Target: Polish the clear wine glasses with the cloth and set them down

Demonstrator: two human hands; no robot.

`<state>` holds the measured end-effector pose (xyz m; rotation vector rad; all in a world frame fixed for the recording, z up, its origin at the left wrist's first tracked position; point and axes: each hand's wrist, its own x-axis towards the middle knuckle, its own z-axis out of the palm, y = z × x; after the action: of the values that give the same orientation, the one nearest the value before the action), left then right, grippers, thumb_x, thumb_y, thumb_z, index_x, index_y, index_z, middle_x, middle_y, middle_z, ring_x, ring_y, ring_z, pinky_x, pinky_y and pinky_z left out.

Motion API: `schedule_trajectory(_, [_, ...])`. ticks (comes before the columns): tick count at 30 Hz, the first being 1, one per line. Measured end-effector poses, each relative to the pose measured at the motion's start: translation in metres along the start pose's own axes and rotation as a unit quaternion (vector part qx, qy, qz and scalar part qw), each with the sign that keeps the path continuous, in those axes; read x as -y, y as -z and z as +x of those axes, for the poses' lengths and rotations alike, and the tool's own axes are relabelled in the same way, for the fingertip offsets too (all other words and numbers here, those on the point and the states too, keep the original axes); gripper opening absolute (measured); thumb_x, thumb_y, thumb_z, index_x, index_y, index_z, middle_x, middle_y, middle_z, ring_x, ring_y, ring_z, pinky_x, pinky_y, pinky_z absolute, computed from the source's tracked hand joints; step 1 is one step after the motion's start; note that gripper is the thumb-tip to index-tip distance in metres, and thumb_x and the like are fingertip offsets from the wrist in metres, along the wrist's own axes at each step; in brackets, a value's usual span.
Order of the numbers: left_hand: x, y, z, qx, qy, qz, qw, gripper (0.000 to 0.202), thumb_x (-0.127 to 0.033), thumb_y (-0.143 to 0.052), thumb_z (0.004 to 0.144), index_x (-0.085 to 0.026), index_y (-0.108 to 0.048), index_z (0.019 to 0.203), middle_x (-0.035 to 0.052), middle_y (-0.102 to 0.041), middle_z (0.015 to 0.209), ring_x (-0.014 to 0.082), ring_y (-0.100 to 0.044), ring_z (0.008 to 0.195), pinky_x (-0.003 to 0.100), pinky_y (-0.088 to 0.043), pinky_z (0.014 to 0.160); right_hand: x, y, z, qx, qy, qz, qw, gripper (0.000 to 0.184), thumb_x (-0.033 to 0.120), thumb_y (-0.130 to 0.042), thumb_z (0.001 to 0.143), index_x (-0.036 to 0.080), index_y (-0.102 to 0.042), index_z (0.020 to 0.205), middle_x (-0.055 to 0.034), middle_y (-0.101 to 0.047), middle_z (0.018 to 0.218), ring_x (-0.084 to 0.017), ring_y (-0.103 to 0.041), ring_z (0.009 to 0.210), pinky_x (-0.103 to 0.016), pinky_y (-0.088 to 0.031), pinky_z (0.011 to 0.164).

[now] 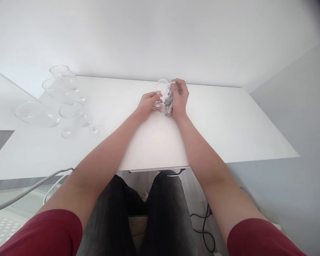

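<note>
No text, label, brand, number or sign can be read here, whether on the held glass (162, 86), the cloth (168, 103), the desk (218, 122) or the red sleeves (46, 233).

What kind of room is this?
Perhaps a room at home: clear stemmed glasses stand on a smooth white table, and the right hand holds a crumpled grey cloth. I can't tell which room.

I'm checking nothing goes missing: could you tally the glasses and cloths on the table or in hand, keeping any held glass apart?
Glasses at left: 4
Held glass: 1
Cloth: 1
Total: 6
</note>
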<state>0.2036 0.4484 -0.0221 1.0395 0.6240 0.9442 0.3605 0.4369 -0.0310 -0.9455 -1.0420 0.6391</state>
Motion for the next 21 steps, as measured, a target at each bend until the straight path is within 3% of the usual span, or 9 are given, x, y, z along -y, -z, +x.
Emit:
schedule_trajectory(3, [0.001, 0.001, 0.000, -0.001, -0.022, 0.008, 1.000, 0.021, -0.034, -0.080, 0.094, -0.017, -0.069, 0.091, 0.0002, -0.063, 0.078, 0.0105, -0.065, 0.057, 0.028, -0.058, 0.060, 0.013, -0.009, -0.012, 0.090, -0.002, -0.055, 0.994, 0.021, 0.049, -0.081, 0.088, 0.031, -0.076, 0.097, -0.0041, -0.067, 0.118, -0.025, -0.065, 0.112, -0.037, -0.062, 0.088])
schedule_trajectory(5, [0.000, 0.001, 0.000, 0.023, -0.034, 0.008, 0.999, 0.019, -0.032, -0.075, 0.097, -0.017, -0.069, 0.088, 0.0014, -0.065, 0.081, 0.0106, -0.066, 0.060, 0.028, -0.058, 0.063, 0.016, -0.012, -0.015, 0.102, 0.041, -0.106, 0.988, 0.012, 0.041, -0.083, 0.088, 0.032, -0.080, 0.094, -0.0049, -0.063, 0.125, -0.024, -0.064, 0.112, -0.038, -0.061, 0.096])
schedule_trajectory(8, [-0.002, -0.001, -0.003, 0.051, -0.029, 0.009, 0.998, 0.015, -0.032, -0.073, 0.097, -0.017, -0.070, 0.096, -0.0002, -0.063, 0.079, 0.0107, -0.065, 0.060, 0.027, -0.056, 0.061, 0.013, -0.009, -0.011, 0.014, 0.115, -0.156, 0.981, 0.007, 0.038, -0.077, 0.093, 0.036, -0.082, 0.098, -0.0045, -0.058, 0.120, -0.021, -0.063, 0.105, -0.040, -0.058, 0.105])
schedule_trajectory(11, [-0.004, -0.004, -0.006, 0.068, -0.010, 0.017, 0.997, 0.025, -0.028, -0.074, 0.096, -0.016, -0.070, 0.116, -0.0015, -0.063, 0.077, 0.0118, -0.065, 0.059, 0.026, -0.055, 0.058, 0.009, -0.004, -0.005, -0.048, 0.110, -0.123, 0.985, 0.013, 0.043, -0.074, 0.097, 0.035, -0.080, 0.105, -0.0037, -0.056, 0.113, -0.022, -0.063, 0.108, -0.043, -0.057, 0.107])
schedule_trajectory(16, [-0.004, -0.004, -0.004, 0.073, -0.006, -0.003, 0.997, 0.031, -0.028, -0.075, 0.093, -0.019, -0.069, 0.123, -0.0019, -0.064, 0.079, 0.0120, -0.066, 0.063, 0.026, -0.055, 0.062, 0.005, -0.005, -0.005, -0.034, 0.040, -0.018, 0.998, 0.037, 0.062, -0.073, 0.094, 0.027, -0.068, 0.106, -0.0043, -0.062, 0.112, -0.025, -0.065, 0.121, -0.040, -0.064, 0.094])
schedule_trajectory(21, [0.002, -0.003, -0.003, 0.128, 0.011, -0.034, 0.991, 0.022, -0.019, -0.070, 0.094, -0.019, -0.069, 0.116, 0.0012, -0.067, 0.085, 0.0169, -0.073, 0.075, 0.033, -0.059, 0.076, 0.002, -0.003, 0.000, 0.020, -0.033, 0.034, 0.999, 0.048, 0.072, -0.074, 0.086, 0.027, -0.065, 0.098, -0.0030, -0.067, 0.099, -0.023, -0.074, 0.100, -0.035, -0.066, 0.073])
